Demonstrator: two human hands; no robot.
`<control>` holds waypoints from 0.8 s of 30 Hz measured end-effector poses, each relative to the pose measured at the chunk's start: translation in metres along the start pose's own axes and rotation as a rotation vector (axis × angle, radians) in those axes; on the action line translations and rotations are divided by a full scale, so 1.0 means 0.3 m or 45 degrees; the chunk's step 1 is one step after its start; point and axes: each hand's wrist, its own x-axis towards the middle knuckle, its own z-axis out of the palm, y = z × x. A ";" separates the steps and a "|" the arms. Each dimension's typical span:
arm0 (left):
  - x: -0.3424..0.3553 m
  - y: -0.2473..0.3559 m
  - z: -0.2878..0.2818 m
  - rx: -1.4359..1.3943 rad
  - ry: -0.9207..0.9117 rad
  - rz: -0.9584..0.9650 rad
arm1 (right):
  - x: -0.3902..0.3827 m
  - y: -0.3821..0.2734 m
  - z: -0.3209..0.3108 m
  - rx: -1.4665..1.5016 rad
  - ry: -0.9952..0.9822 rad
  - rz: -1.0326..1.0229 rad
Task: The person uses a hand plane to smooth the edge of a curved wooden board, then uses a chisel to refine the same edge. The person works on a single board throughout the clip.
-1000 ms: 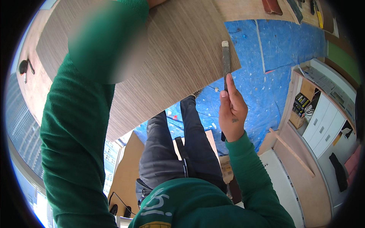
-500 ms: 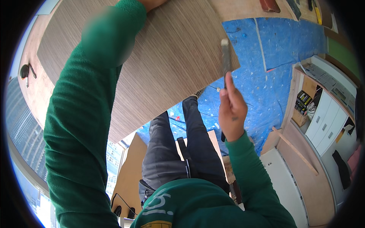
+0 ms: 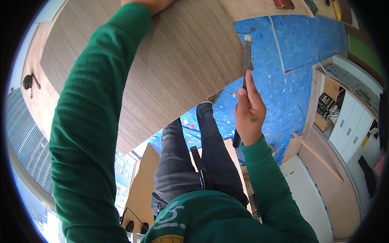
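Note:
My right hand [image 3: 250,109] grips a long flat metal tool [image 3: 247,52] with a black handle, angled upward beside the right corner of a grey-brown wood-grain board [image 3: 174,60]. The bar's far end has a pale tip; whether it touches the board's edge I cannot tell. My left hand [image 3: 150,6] reaches to the far part of the board at the top of the view, its fingers cut off by the frame edge. The board lies on a lighter plywood surface [image 3: 40,56].
A tape measure [image 3: 28,82] lies at the left. Blue sheeting [image 3: 300,48] covers the floor; a white cabinet [image 3: 348,125], loose wood strip [image 3: 318,158] and panels stand at right. Assorted tools [image 3: 283,4] sit at top right. Windows [image 3: 28,141] are at left; my legs show below.
The metal tool has shifted slightly up and to the right, its tip now past the board's corner. My left forearm has moved slightly right within a slightly shifted view.

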 end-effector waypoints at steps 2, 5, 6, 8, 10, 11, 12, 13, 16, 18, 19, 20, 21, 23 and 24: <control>0.003 -0.005 -0.003 0.013 -0.025 0.002 | -0.009 -0.005 0.003 -0.032 -0.011 -0.012; 0.003 -0.008 0.000 0.010 -0.022 0.007 | -0.078 -0.029 0.018 -0.147 -0.091 -0.324; 0.003 -0.005 0.003 0.025 -0.024 -0.005 | -0.088 -0.029 0.020 -0.137 -0.117 -0.211; 0.005 0.001 0.009 0.058 -0.028 -0.031 | -0.092 -0.023 0.022 -0.070 -0.101 -0.132; 0.012 0.000 0.005 0.076 -0.033 -0.020 | -0.058 0.000 0.016 0.003 -0.010 0.049; 0.015 0.001 0.002 0.084 -0.038 -0.015 | -0.030 0.017 0.011 0.021 -0.013 -0.062; 0.010 0.005 0.000 0.070 -0.042 -0.022 | -0.003 0.032 0.005 0.037 -0.005 -0.063; 0.002 0.009 -0.002 0.056 -0.045 -0.030 | 0.011 0.043 0.003 0.043 -0.004 -0.063; -0.003 0.017 -0.011 0.049 -0.047 -0.037 | 0.010 0.057 -0.002 0.058 0.009 -0.043; -0.003 0.020 -0.014 0.052 -0.041 -0.033 | -0.030 0.046 0.003 0.006 0.015 -0.109; -0.003 0.020 -0.014 0.052 -0.037 -0.030 | -0.052 0.037 0.006 -0.048 0.009 -0.195; -0.002 0.020 -0.014 0.051 -0.034 -0.027 | -0.070 0.027 0.009 -0.135 0.006 -0.178; -0.001 0.019 -0.014 0.041 -0.039 -0.027 | -0.081 0.018 0.008 -0.134 -0.041 -0.231; -0.001 0.015 -0.014 0.022 -0.048 -0.029 | -0.072 0.007 0.006 -0.041 -0.062 -0.265; 0.001 0.014 -0.013 0.033 -0.046 -0.033 | -0.049 0.007 0.001 -0.070 -0.047 -0.208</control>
